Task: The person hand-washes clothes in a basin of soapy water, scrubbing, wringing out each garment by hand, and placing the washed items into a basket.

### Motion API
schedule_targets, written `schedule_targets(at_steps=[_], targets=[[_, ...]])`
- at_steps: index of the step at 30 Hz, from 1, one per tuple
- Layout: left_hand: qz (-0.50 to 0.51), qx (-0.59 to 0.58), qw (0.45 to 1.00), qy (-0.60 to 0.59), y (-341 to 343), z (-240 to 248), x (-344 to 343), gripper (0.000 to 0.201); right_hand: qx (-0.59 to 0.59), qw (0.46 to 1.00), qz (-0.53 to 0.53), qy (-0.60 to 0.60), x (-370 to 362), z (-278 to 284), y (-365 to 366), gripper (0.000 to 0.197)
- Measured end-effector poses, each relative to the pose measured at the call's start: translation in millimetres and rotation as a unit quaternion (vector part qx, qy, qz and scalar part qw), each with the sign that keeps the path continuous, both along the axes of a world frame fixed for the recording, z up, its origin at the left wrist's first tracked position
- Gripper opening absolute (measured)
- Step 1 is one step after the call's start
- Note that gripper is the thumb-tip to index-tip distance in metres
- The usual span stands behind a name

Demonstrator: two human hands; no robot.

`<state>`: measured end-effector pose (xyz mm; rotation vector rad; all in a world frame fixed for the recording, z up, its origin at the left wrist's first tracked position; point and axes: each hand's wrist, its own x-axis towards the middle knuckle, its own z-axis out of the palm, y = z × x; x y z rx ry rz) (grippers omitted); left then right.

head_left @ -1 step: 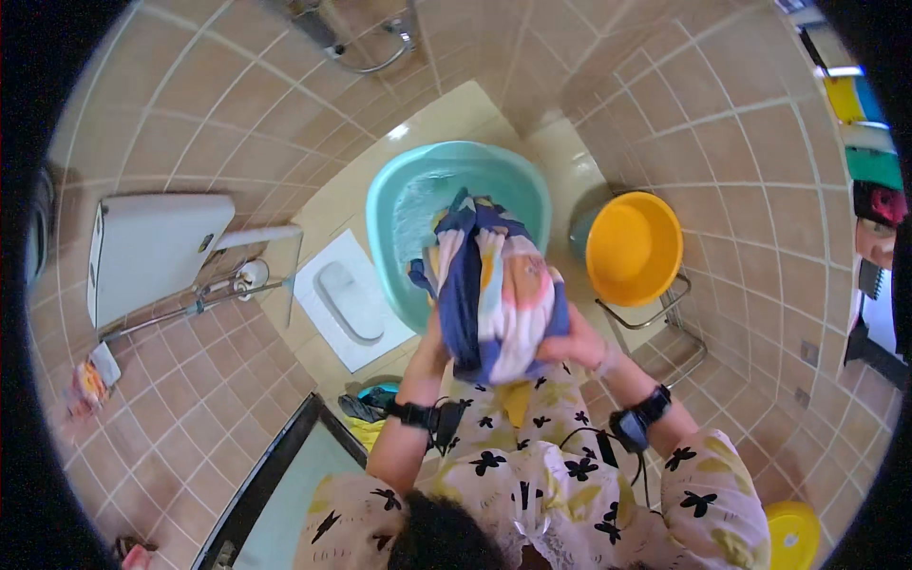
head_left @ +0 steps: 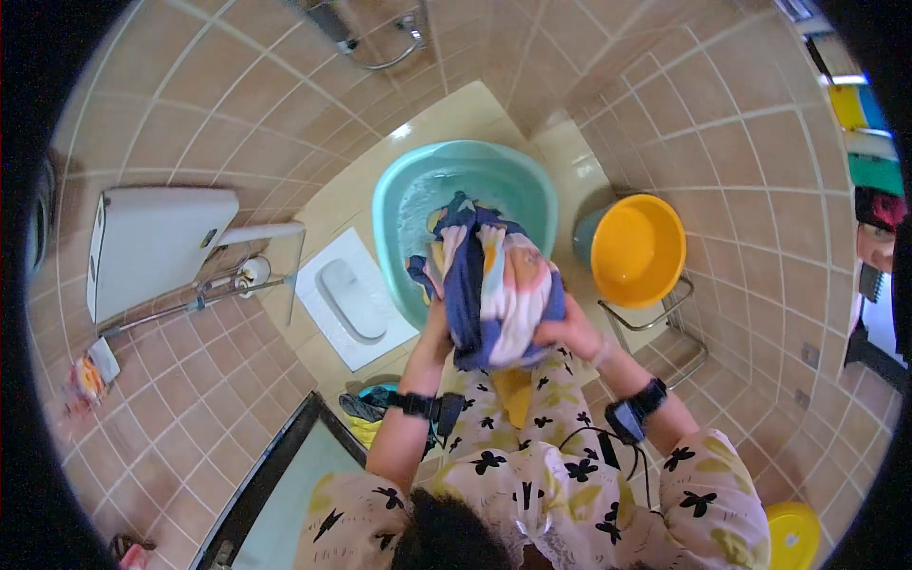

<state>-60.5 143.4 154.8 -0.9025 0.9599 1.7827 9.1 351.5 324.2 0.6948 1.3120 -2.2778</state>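
In the middle of the frame, the left hand (head_left: 439,328) and right hand (head_left: 568,332) are squeezing tight on a wet, bunched-up cloth (head_left: 494,285), striped blue, white, orange and pink, over the teal wash basin (head_left: 399,204).

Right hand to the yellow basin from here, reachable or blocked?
Probably yes, but not while it is busy. The right hand grips the wet cloth together with the left hand. The yellow basin sits just to its right on a wire rack, with nothing between them.
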Motion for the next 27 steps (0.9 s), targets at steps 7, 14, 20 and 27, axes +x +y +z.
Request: schedule_targets(at_steps=[7,14,20,27], targets=[[-0.079,-0.209,0.958,0.179,-106,-79,-49,0.052,0.102,0.985,-0.041,-0.135,-63,-164,-65,0.033],[0.004,-0.222,0.972,0.081,-101,-76,-50,0.049,0.337,0.899,-0.173,-0.217,-81,-312,-32,0.051],[-0.294,-0.473,0.724,0.408,-48,-98,-42,0.096,0.673,0.727,0.127,-0.055,-95,-317,-35,0.1],[-0.459,-0.481,0.648,0.372,-31,-194,-42,0.107,0.553,0.666,0.47,-0.17,-97,-337,-76,0.1]])
